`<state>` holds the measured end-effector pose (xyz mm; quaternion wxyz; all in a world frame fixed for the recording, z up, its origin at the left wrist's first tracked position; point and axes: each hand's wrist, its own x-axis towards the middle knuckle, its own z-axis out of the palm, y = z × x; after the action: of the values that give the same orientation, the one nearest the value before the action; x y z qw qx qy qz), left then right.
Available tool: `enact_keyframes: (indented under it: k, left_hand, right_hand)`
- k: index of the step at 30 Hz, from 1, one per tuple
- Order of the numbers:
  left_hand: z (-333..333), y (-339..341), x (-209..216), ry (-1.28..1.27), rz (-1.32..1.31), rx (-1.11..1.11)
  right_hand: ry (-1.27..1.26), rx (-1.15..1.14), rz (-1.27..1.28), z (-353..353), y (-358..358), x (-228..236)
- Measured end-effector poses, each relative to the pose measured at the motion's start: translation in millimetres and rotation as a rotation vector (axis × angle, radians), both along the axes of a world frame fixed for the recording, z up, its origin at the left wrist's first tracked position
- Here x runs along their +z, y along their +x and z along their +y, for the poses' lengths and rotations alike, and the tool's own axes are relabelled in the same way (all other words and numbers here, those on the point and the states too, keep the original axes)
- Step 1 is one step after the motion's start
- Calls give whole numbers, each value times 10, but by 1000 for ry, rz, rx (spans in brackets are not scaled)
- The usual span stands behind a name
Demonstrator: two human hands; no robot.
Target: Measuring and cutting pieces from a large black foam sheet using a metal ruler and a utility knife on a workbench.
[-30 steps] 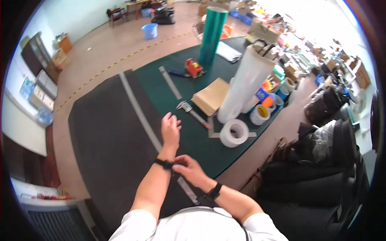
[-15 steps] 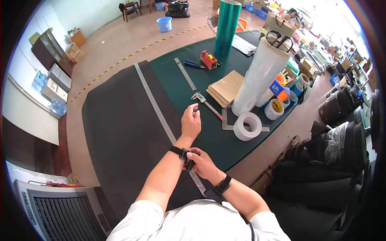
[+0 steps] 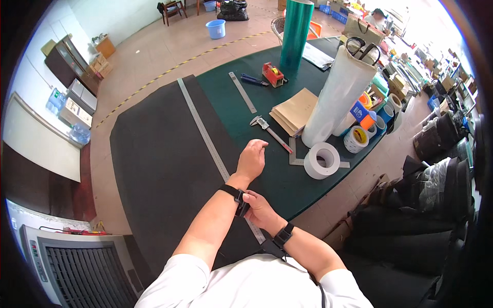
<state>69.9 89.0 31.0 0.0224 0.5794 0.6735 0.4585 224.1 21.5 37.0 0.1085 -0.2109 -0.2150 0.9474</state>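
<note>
My left hand (image 3: 251, 161) is held out over the green table, its fingers curled inward with nothing seen in them. Around that wrist runs a black strap (image 3: 230, 191) with a small black device. My right hand (image 3: 262, 211) grips the device's side between thumb and fingers; part of the device is hidden behind them. Another black wrist strap (image 3: 283, 235) sits on my right wrist. Below both hands, a long steel ruler (image 3: 204, 134) lies across a large black sheet (image 3: 159, 154). A digital caliper (image 3: 272, 134) rests just beyond my left hand.
On the green table (image 3: 218, 84) are a white tape roll (image 3: 322, 160), a metal square (image 3: 296, 160), brown envelopes (image 3: 295, 110), a short ruler (image 3: 242, 92), a red tape dispenser (image 3: 273, 75) and tall film rolls (image 3: 336, 97). Black rolled material (image 3: 395, 236) lies at the right.
The whole view has shifted slightly. My left hand's fingers have curled in more. My right hand still grips the device on my left wrist.
</note>
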Motion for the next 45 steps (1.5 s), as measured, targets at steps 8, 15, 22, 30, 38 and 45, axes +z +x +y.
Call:
enact_keyframes:
  k: [8, 15, 22, 30, 38, 45]
  left_hand:
    - [-70, -253, -108, -202, -1288, 278]
    - [-241, -475, -151, -18, -1736, 242]
    - [-415, -784, -287, 0, -1745, 254]
    - [-664, -1408, -990, -363, -370, 638]
    - [-584, -1562, -1095, -494, 174, 591]
    - [-729, -2020, -1112, -697, 363, 553]
  right_hand:
    - [-20, 69, 15, 94, 65, 80]
    - [-28, 76, -41, 44, 138, -24]
    - [464, 191, -573, 87, 684, -512]
    - [649, 243, -697, -22, 1273, -677]
    - [968, 364, -817, 96, 1053, -515]
    - [884, 419, -802, 205, 1041, -577]
